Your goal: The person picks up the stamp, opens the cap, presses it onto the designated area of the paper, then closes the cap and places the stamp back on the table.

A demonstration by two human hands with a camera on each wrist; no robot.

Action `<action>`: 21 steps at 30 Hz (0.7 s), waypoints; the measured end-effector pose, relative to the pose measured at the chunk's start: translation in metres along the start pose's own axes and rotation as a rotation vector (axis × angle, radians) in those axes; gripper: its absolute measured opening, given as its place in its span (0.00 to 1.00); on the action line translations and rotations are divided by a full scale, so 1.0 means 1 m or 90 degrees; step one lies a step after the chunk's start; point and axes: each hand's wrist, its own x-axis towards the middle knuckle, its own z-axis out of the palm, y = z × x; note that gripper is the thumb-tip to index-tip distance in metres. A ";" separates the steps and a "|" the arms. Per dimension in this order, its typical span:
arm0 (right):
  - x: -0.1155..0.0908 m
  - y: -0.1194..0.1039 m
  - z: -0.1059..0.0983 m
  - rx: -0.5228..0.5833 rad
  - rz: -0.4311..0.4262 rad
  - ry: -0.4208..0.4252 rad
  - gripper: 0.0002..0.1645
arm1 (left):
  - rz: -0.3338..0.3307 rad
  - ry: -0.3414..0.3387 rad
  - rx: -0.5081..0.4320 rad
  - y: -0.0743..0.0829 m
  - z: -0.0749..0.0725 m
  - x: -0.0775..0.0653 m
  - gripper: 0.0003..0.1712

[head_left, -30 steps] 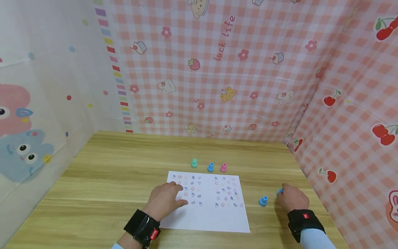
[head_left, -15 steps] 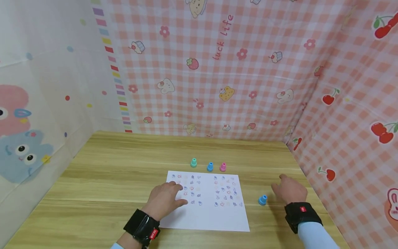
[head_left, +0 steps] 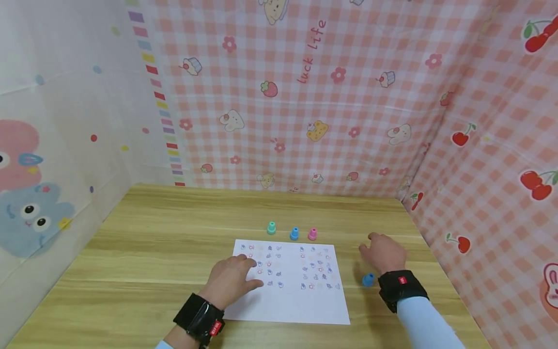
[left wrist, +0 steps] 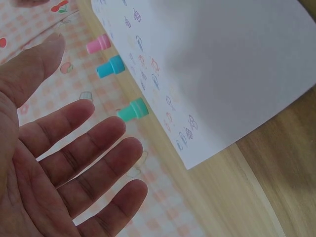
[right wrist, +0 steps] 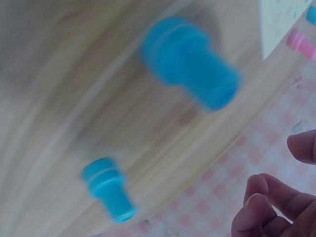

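Observation:
My left hand [head_left: 235, 280] hovers over the left part of a white sheet of paper [head_left: 301, 310] printed with small coloured pictures. Its fingers are spread and relaxed in the left wrist view. My right hand [head_left: 384, 253] is above the table, right of the sheet, thumb and fingers apart with nothing between them. Just below it stands a blue toy stamp [head_left: 368, 279]. In the right wrist view a second blue stamp [right wrist: 109, 190] stands near the larger-looking one; the hand or arm hides it in the head view.
Behind the sheet stand a green stamp [head_left: 271, 228], a blue stamp [head_left: 294, 233] and a pink stamp [head_left: 312, 234]. The wooden table [head_left: 165, 228] ends at checked cloth [head_left: 244, 145] behind and on the right, and a white cloth [head_left: 109, 145] on the left.
My right hand has let go of a blue stamp, lifted, and moved left towards the other blue stamp beside the sheet. The left hand has stayed in place.

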 end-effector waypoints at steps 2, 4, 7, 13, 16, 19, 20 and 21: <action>0.004 -0.010 0.002 0.001 -0.006 0.004 0.28 | 0.001 0.001 0.002 0.000 0.000 -0.001 0.29; 0.008 -0.020 0.003 0.006 -0.010 0.005 0.28 | 0.002 0.004 0.002 0.000 0.000 -0.001 0.29; 0.011 -0.038 0.004 0.016 -0.009 -0.003 0.28 | 0.002 0.004 0.001 -0.001 0.000 -0.001 0.29; 0.013 -0.069 0.013 0.030 -0.008 -0.024 0.29 | 0.000 -0.002 0.000 -0.001 -0.001 -0.003 0.29; 0.014 -0.080 0.021 0.034 -0.009 -0.029 0.30 | 0.002 -0.002 -0.003 0.000 -0.001 -0.003 0.29; 0.016 -0.088 0.030 0.033 -0.014 -0.029 0.30 | 0.006 -0.002 -0.004 0.000 -0.002 -0.004 0.28; 0.017 -0.090 0.033 0.034 -0.017 -0.028 0.30 | 0.008 -0.001 -0.003 0.000 -0.002 -0.004 0.28; 0.018 -0.092 0.036 0.033 -0.020 -0.028 0.30 | 0.008 -0.002 -0.002 0.000 -0.002 -0.004 0.29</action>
